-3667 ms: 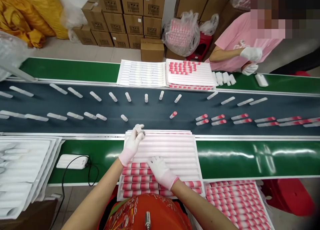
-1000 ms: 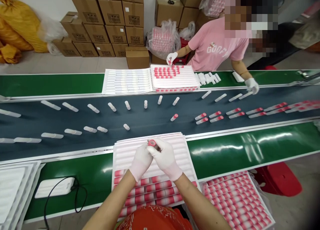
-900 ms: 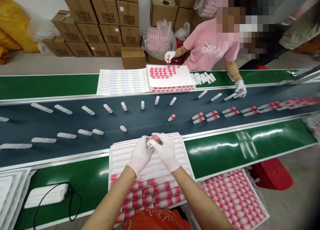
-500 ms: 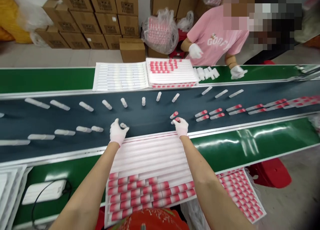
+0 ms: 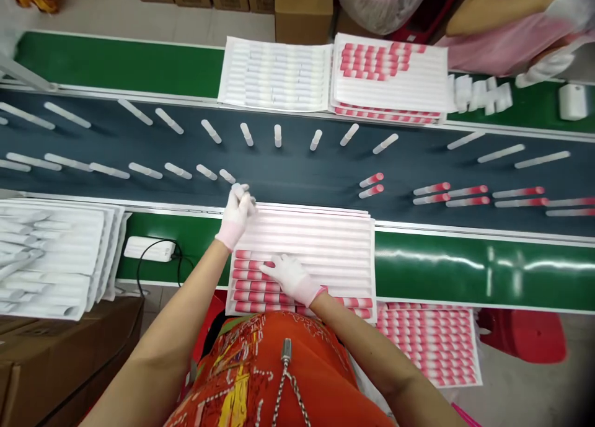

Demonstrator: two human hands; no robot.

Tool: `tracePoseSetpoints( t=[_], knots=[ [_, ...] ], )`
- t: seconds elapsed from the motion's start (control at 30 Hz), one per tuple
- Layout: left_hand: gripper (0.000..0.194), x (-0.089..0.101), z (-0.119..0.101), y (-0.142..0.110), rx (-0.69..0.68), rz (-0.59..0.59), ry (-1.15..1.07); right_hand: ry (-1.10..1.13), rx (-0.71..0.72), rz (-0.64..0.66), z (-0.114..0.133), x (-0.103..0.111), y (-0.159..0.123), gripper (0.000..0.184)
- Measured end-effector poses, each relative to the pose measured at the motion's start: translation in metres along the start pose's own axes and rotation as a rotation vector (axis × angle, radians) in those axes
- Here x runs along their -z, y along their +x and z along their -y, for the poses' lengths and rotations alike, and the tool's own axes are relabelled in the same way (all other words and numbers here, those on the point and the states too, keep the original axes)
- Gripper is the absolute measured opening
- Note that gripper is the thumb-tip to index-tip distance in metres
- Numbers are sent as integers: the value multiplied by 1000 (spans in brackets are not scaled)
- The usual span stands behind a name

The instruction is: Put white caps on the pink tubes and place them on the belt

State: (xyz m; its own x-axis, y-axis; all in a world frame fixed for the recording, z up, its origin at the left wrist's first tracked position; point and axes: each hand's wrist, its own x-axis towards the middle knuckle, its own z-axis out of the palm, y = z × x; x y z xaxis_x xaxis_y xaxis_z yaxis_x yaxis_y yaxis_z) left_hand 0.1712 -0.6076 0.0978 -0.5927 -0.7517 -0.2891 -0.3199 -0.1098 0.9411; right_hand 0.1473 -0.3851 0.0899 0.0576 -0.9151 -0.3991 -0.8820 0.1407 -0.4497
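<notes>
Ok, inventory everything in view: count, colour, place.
Belt: one, blue-grey, middle
Plain tubes: about twenty, white, belt
Red-tipped tubes: about ten, red-white, belt right
Ledges: two, green, beside belt
Trays: many, white, both ledges, left, lower right
Packed tubes: many, red or white, in trays
Loose pieces: several, white, far ledge
Boxy devices: two, white, one per ledge
Stools: at least two, red, floor
Cartons: several, brown, top, lower left
Large bag: one, clear, top
Co-worker: one, pink-shirted, top right
Left hand: one, white glove, tray corner
Right hand: one, white glove, packed tubes
</notes>
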Motion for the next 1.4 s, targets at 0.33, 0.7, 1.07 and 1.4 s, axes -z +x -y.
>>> tracePoseSetpoints(
  t=[0.33,0.7,1.07,1.4],
  knots=[
    [57,18,-13,-94,222,205,-21,311,-189,-119,-11,13,-8,23],
    [30,-21,-66,-119,189,456,120,1569,-120,-851,-31,111,-27,34],
    [14,-40,-75,-99,-12,429,382,1249,-182,-744,-6,128,-39,24],
    [91,-17,-8,-2,-199,-153,545,787,-584,-1090,-109,111,15,18]
  ],
)
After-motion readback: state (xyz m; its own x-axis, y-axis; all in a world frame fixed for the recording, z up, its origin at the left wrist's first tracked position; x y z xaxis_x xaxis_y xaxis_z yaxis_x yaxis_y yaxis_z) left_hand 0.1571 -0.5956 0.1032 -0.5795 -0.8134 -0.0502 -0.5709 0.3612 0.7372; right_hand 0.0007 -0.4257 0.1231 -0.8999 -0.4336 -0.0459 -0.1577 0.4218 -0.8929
